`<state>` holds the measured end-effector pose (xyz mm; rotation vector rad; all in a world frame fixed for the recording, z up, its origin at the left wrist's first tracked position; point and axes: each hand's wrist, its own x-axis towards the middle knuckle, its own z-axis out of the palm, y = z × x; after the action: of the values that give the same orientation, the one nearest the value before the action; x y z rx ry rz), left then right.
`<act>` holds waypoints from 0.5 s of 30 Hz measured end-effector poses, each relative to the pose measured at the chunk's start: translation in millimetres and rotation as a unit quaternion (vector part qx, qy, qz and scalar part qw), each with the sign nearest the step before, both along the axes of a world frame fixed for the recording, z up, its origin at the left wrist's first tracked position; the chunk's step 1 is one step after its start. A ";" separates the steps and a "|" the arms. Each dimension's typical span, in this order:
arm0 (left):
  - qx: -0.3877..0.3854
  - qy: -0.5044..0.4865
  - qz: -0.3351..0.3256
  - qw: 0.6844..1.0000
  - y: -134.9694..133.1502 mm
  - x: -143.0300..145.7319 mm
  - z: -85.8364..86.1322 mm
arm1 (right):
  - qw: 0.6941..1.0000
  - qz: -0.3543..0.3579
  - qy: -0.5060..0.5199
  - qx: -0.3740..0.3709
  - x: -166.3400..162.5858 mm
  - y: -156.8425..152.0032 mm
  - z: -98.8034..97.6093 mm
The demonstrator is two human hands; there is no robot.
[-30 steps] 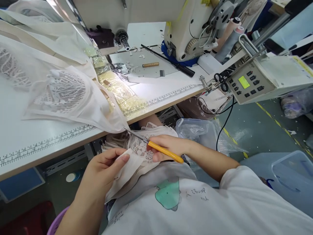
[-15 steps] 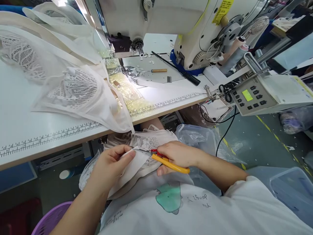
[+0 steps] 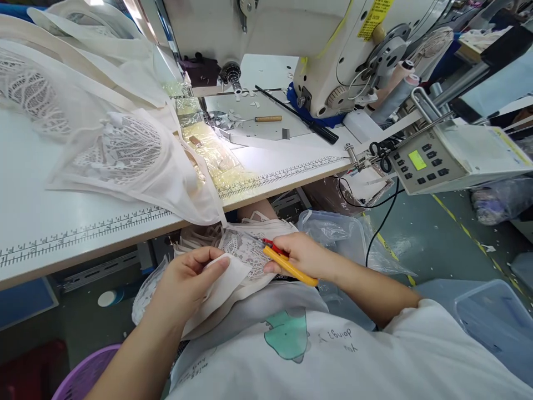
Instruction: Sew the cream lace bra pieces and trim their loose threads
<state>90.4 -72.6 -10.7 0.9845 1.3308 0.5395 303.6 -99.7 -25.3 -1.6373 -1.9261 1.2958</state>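
My left hand (image 3: 189,280) pinches the edge of a white lace bra (image 3: 227,283) between thumb and forefinger, over my lap. In my right hand (image 3: 302,255) is a pair of scissors (image 3: 289,266) with one orange and one red handle. The scissors' blades point left over the lace of the bra, a little apart from my left fingertips. More white bra pieces lie bunched under the table edge. On the table to the left rests a pile of white lace bras (image 3: 125,150), one strap end hanging over the edge.
A sewing machine (image 3: 266,28) stands at the back of the table (image 3: 83,233), whose front edge carries a printed ruler. An awl (image 3: 268,119) and black tweezers-like tool (image 3: 320,130) lie near it. A control box (image 3: 428,161) juts out right; a purple basket (image 3: 85,375) stands lower left.
My right hand has drawn the scissors slightly up and away from my left fingertips, off the bra's edge. My left hand keeps its pinch. The whole view has shifted a little.
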 end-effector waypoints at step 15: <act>0.087 0.054 -0.045 0.994 -3.6 -1.5 -12.5 | 0.972 -0.100 0.210 0.008 -33.3 -3.5 -4.1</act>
<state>89.0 -76.2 -23.2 1.2267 1.3446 0.5459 270.4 -103.2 -29.4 -1.3698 -1.4783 1.4015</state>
